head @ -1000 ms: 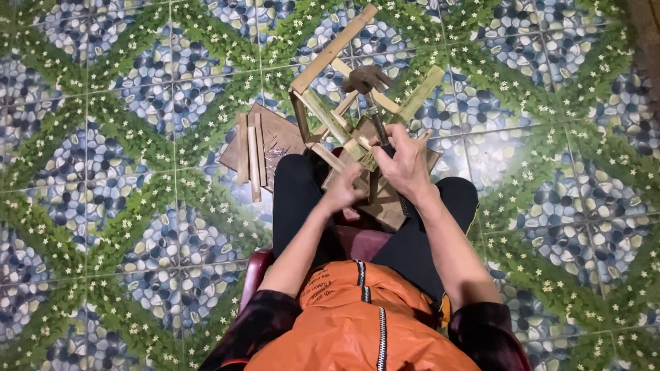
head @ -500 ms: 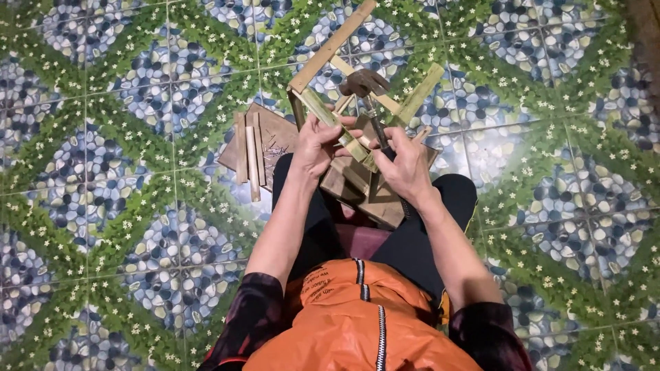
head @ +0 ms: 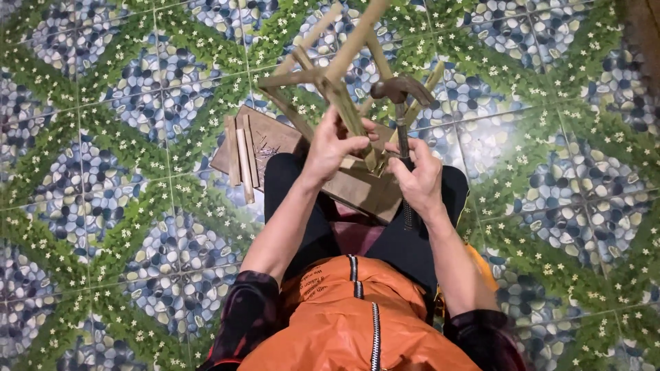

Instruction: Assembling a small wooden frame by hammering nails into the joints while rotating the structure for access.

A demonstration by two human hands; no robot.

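Your left hand [head: 331, 145] is clamped on the wooden frame [head: 337, 75]; your right hand [head: 417, 180] is closed around the hammer [head: 401, 103], above the board [head: 275, 141] on the floor [head: 103, 172].

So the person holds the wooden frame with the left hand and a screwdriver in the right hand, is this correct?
Not quite. In the head view the right hand holds a hammer, not a screwdriver: its curved metal head shows above the fingers. The left hand does grip the wooden frame.
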